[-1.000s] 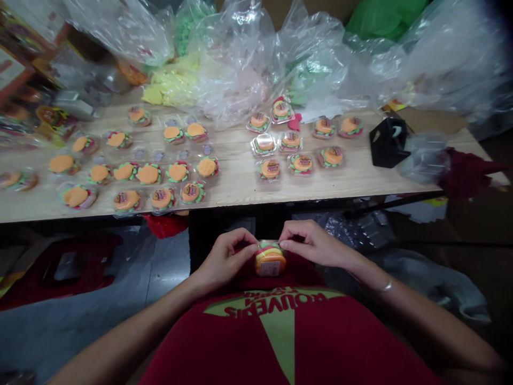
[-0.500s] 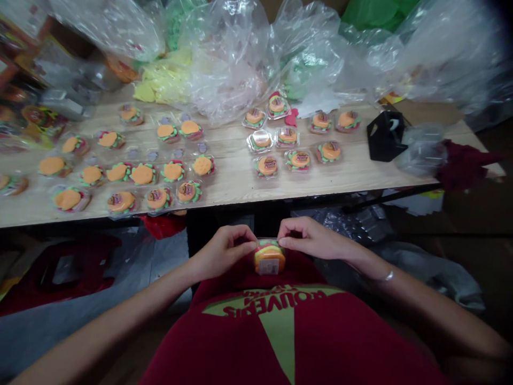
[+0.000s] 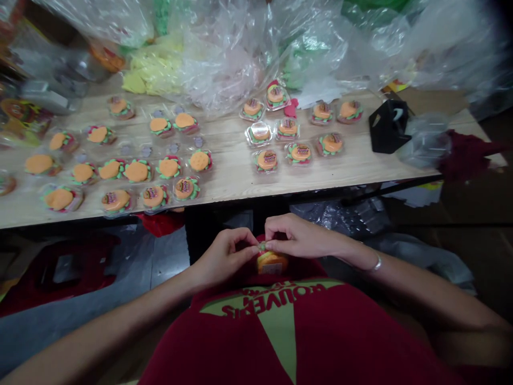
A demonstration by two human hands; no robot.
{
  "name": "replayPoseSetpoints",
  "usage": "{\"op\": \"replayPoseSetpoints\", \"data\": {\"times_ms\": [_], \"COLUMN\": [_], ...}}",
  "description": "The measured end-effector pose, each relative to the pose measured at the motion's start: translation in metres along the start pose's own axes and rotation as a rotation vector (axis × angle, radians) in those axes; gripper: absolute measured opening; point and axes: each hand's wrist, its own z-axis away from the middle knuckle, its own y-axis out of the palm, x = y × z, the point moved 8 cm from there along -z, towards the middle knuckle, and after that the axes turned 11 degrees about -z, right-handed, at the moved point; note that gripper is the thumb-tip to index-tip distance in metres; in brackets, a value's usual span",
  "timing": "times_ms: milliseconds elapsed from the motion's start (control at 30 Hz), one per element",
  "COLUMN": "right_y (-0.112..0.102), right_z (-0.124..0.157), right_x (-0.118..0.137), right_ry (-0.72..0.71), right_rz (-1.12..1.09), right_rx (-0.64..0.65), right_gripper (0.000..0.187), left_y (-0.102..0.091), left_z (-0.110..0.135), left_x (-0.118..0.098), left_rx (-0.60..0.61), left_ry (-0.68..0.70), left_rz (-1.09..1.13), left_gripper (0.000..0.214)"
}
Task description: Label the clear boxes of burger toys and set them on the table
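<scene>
1. Meanwhile, on the left of the table (image 3: 232, 176), the packaged burgers (image 3: 137, 171) lie in loose rows with no sign of having been moved; their drift in view matches a turn of the head.

2. The left hand (image 3: 225, 254) stays nearly where it was, thumb and index finger pinched narrow on the left end of the held pack's far edge.

3. The burger pack (image 3: 271, 262), label side up, is held low at the shirt (image 3: 256, 342), off the table. Its far edge is now more covered, with a bit of green showing between the thumbs.

4. The right hand (image 3: 300, 236) has just slid inward from the pack's right corner, so its pinching fingertips come close beside the left thumb. The work seems gathered on one spot of that edge; whether it is closed, I cannot tell.

5. Beyond, the second group of packs (image 3: 332, 143) and the black holder (image 3: 387, 128) remain untouched.
</scene>
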Motion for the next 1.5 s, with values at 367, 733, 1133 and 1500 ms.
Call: {"op": "replayPoseSetpoints", "data": {"times_ms": [367,733,1133,1500], "right_y": [0.004,-0.001,0.002,0.007], "right_z": [-0.005,0.004,0.001,-0.011], "right_x": [-0.002,-0.013,-0.023,-0.016], "right_ry": [0.030,0.095,0.167,0.234], "right_rz": [0.092,-0.129,-0.199,-0.116], "right_rx": [-0.036,-0.069,0.073,0.181], "right_gripper": [0.014,0.012,0.010,0.008], "left_y": [0.002,0.002,0.009,0.013], "left_z": [-0.009,-0.008,-0.015,-0.015], "left_x": [0.012,0.011,0.010,0.012], "left_rx": [-0.030,0.105,0.076,0.106], "left_ry": [-0.068,0.012,-0.127,-0.124], "left_rz": [-0.058,0.082,0.112,0.066], "left_gripper": [0.016,0.019,0.019,0.017]}}
